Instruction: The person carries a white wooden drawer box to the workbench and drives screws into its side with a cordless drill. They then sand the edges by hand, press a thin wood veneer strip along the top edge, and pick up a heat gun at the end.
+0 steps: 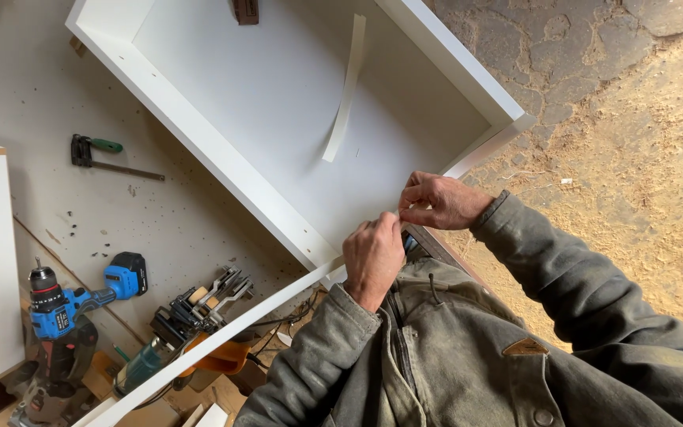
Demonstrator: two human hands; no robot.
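Both hands' grip (399, 217) pinches white strip (223, 340) beside open white cabinet (278, 103).

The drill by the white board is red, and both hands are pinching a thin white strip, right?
Not quite. The head view shows the drill is blue and black, not red. It does lie beside the white board, and the left hand and right hand do pinch the thin white strip.

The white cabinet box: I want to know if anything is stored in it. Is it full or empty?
Nearly empty. The cabinet lies open toward the camera, and its white inside holds only a loose pale strip and a small brown fitting at the top edge.
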